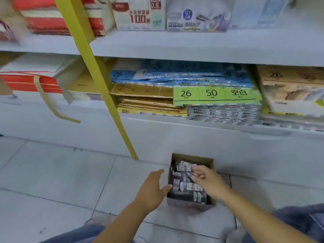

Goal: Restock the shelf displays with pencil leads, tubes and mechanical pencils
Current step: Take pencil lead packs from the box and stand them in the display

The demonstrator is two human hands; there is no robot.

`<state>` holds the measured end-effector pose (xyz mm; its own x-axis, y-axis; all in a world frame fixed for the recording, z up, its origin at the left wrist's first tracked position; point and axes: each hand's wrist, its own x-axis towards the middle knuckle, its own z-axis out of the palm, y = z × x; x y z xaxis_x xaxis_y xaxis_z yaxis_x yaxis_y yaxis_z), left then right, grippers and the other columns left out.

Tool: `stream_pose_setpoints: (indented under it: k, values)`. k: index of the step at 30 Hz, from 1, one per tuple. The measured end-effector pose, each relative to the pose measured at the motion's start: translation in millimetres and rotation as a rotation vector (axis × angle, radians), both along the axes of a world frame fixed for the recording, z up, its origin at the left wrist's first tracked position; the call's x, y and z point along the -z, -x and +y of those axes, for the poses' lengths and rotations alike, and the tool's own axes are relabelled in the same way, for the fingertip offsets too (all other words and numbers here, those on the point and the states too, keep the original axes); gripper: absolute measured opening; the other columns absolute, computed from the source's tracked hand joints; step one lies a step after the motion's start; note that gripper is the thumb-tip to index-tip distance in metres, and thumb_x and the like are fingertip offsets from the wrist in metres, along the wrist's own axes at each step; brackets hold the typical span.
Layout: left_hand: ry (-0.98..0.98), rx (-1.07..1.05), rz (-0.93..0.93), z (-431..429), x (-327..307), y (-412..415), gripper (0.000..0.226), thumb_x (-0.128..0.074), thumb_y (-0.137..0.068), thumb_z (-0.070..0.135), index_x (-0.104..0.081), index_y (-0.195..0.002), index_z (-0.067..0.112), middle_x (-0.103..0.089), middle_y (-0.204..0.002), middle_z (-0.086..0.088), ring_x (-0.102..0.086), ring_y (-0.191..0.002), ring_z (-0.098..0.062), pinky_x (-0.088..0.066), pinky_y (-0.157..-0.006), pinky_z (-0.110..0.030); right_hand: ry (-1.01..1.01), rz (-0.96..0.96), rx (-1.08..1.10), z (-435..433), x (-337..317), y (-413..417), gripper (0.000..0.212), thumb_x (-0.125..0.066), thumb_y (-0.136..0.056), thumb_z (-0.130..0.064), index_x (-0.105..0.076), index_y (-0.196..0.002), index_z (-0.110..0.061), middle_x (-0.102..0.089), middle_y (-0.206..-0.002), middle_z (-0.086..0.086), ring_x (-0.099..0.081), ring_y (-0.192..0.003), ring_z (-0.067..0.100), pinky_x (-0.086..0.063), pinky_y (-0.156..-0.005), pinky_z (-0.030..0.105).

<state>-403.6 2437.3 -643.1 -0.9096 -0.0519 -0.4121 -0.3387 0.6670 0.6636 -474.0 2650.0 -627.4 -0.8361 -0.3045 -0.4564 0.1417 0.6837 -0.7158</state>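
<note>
A small open cardboard box [208, 161] stands on the tiled floor against the shelf's base. It holds several dark pencil-lead tubes [185, 187] with white barcode labels. My left hand [154, 188] is spread open beside the box's left wall, thumb near its edge. My right hand [205, 178] reaches into the box from the right, and its fingers pinch one of the small labelled packs [190, 168] near the top of the pile.
A yellow slanted post [98, 74] crosses in front of the white shelves. The lower shelf holds stacked paper packs, one with a green label [215, 94] marked 26 and 50. Red-and-white stacks [28, 81] lie at left. My knees show at the bottom edge.
</note>
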Motion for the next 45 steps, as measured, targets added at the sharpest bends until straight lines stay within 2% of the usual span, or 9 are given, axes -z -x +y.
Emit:
stream_pose_setpoints:
  k: [4, 7, 16, 21, 29, 33, 36, 41, 45]
  values:
    - [-0.085, -0.05, -0.18, 5, 42, -7, 0.072, -0.055, -0.099, 0.044, -0.021, -0.157, 0.018, -0.03, -0.16, -0.003, -0.037, -0.143, -0.017, -0.03, -0.117, -0.031, -0.113, 0.125, 0.059, 6, 52, 1, 0.04, -0.065, -0.09, -0.016, -0.056, -0.129, -0.014, -0.052, -0.129, 0.004, -0.048, -0.122, 0.018, -0.033, -0.093, 0.018]
    - [-0.152, -0.1, -0.226, 5, 56, -2, 0.069, -0.055, -0.1, 0.041, -0.022, -0.157, 0.022, -0.033, -0.159, -0.002, -0.043, -0.138, -0.015, -0.036, -0.11, -0.026, -0.18, 0.189, 0.046, 2, 70, 16, 0.044, -0.069, -0.088, -0.019, -0.056, -0.129, -0.013, -0.05, -0.129, 0.007, -0.042, -0.125, 0.024, -0.033, -0.102, 0.026]
    - [-0.383, -0.218, -0.165, 15, 69, 5, 0.047, -0.05, -0.102, 0.002, -0.046, -0.146, 0.016, -0.06, -0.139, 0.002, -0.057, -0.128, -0.013, -0.043, -0.11, -0.03, -0.442, 0.219, -0.052, -12, 116, 56, 0.064, -0.062, -0.088, -0.045, -0.041, -0.142, -0.02, -0.046, -0.135, 0.006, -0.045, -0.122, 0.026, -0.04, -0.103, 0.037]
    - [-0.449, -0.247, -0.163, 12, 72, 7, 0.049, -0.049, -0.099, -0.006, -0.05, -0.143, 0.016, -0.063, -0.136, 0.001, -0.059, -0.126, -0.013, -0.046, -0.108, -0.029, -0.479, 0.253, -0.14, -11, 133, 47, 0.065, -0.053, -0.092, -0.05, -0.032, -0.149, -0.027, -0.038, -0.147, 0.002, -0.035, -0.126, 0.027, -0.031, -0.107, 0.035]
    - [-0.468, -0.265, -0.147, 14, 75, 3, 0.048, -0.05, -0.101, -0.001, -0.049, -0.145, 0.018, -0.062, -0.138, 0.002, -0.057, -0.128, -0.015, -0.044, -0.111, -0.041, -0.331, 0.126, -0.084, -10, 129, 37, 0.066, -0.061, -0.088, -0.049, -0.034, -0.147, -0.038, -0.031, -0.152, 0.01, -0.03, -0.139, 0.029, -0.031, -0.111, 0.037]
    - [-0.477, -0.27, -0.142, 15, 73, 1, 0.048, -0.05, -0.101, -0.001, -0.049, -0.144, 0.02, -0.063, -0.137, 0.003, -0.057, -0.128, -0.015, -0.047, -0.107, -0.032, -0.264, 0.063, -0.07, -8, 122, 42, 0.062, -0.072, -0.081, -0.042, -0.046, -0.137, -0.037, -0.05, -0.136, 0.006, -0.055, -0.113, 0.023, -0.047, -0.092, 0.032]
    - [-0.488, -0.259, -0.143, 15, 73, 0, 0.048, -0.05, -0.102, 0.002, -0.048, -0.145, 0.023, -0.062, -0.138, 0.006, -0.058, -0.127, -0.012, -0.047, -0.104, -0.028, -0.246, 0.006, -0.072, -6, 118, 49, 0.062, -0.076, -0.078, -0.041, -0.05, -0.134, -0.035, -0.059, -0.127, 0.0, -0.06, -0.102, 0.019, -0.05, -0.083, 0.03]
    - [-0.51, -0.273, -0.151, 15, 73, 1, 0.048, -0.05, -0.102, 0.003, -0.048, -0.146, 0.023, -0.062, -0.138, 0.005, -0.058, -0.127, -0.014, -0.047, -0.099, -0.022, -0.205, -0.043, -0.044, -8, 112, 51, 0.047, -0.05, -0.09, -0.061, -0.056, -0.131, -0.038, -0.061, -0.131, -0.007, -0.058, -0.115, 0.015, -0.048, -0.094, 0.032]
    - [-0.519, -0.283, -0.158, 14, 76, 0, 0.047, -0.05, -0.102, 0.003, -0.05, -0.144, 0.024, -0.063, -0.136, 0.007, -0.06, -0.125, -0.012, -0.048, -0.091, -0.014, -0.195, 0.018, -0.048, -7, 109, 44, 0.037, -0.051, -0.094, -0.049, -0.06, -0.128, -0.035, -0.066, -0.123, -0.008, -0.063, -0.101, 0.011, -0.052, -0.085, 0.031]
